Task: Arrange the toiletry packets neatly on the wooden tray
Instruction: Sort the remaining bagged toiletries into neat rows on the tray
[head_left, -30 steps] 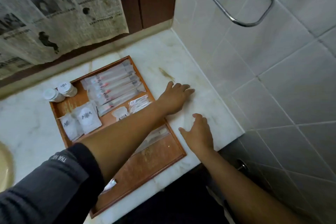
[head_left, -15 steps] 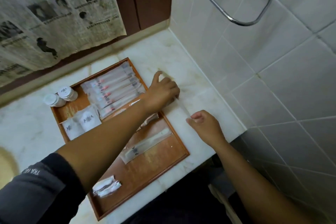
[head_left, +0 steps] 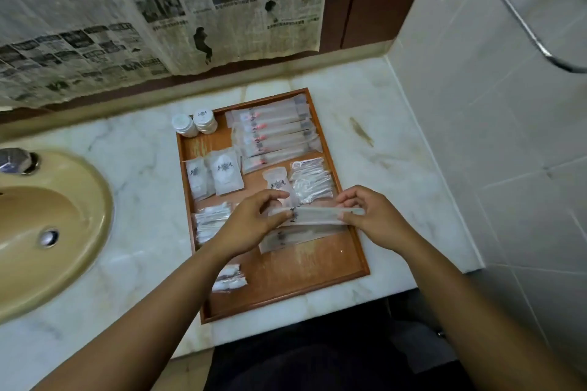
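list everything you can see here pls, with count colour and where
tray: 1, brown wood, on counter
counter: 1, white marble, beside sink
sink: 1, beige, left
long packets: about 6, frosted, tray's far right
held packet: 1, frosted, over tray
loose packet: 1, frosted, on tray under held packet
sachets: 3, white, tray middle
clear packs: several, clear, tray's right and left sides
jars: 2, white, tray's far-left corner
newspaper: 1, grey, back wall
rail: 1, chrome, top right
left hand: 1, pinches held packet's left end
right hand: 1, pinches its right end
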Tool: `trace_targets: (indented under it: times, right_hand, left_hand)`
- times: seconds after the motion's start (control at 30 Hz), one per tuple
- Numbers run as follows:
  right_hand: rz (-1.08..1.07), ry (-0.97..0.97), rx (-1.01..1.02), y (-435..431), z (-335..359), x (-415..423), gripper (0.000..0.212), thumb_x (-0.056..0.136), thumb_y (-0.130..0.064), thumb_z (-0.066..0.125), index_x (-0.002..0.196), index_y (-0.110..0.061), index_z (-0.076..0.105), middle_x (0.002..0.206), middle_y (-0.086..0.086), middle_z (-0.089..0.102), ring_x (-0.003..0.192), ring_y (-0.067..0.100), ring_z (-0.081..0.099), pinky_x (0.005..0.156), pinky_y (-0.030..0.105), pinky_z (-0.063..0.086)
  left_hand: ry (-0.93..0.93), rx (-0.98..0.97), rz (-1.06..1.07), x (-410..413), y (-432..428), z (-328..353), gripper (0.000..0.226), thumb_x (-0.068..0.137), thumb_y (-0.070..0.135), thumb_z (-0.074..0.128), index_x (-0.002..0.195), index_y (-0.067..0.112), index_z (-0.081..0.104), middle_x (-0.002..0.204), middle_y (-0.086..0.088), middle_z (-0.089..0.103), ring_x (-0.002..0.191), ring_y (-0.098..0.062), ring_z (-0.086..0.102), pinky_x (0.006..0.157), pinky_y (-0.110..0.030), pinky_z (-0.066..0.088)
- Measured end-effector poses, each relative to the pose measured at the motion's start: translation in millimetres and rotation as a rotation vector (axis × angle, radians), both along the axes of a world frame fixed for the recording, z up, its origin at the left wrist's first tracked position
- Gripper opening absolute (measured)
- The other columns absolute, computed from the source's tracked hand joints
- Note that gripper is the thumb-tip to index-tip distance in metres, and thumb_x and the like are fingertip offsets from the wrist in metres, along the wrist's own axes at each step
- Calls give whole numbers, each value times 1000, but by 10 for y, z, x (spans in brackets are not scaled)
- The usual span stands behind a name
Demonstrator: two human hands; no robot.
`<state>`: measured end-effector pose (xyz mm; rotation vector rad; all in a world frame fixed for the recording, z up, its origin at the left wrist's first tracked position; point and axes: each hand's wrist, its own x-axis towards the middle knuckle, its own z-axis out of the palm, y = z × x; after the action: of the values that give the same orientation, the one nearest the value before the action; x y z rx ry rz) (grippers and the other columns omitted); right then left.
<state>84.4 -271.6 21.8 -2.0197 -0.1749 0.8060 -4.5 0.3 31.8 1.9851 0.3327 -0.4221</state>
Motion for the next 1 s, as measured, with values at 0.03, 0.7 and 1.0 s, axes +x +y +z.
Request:
trace_targets:
  times: [0.03,0.7,1.0]
  right_hand:
    - [26,6,9,40,12,-1,23,87,-17,77,103,-32,69,100,-12,70,97,-1,64,87,22,51]
    - [213,-87,-108,160,-142,-308,28,91,-1,66,100,-28,70,100,-16,69,96,-14,59,79,1,42]
    - [465,-261,-189,171,-208,-314,22,93,-13,70,114,-21,73,113,-10,68,101,1,60,84,1,39]
  left_hand:
    - [43,-99,89,-31,20,-17,30,93,29,74,122,30,69,108,13,70,99,1,66,85,-16,47]
    - [340,-212,171,-738,-139,-296,10,90,31,77,91,24,83,90,7,79,85,-13,71,76,-27,53]
    - [214,-53,217,-724,-109,-324,10,89,17,79,85,26,81,81,12,78,72,-2,69,69,-20,53]
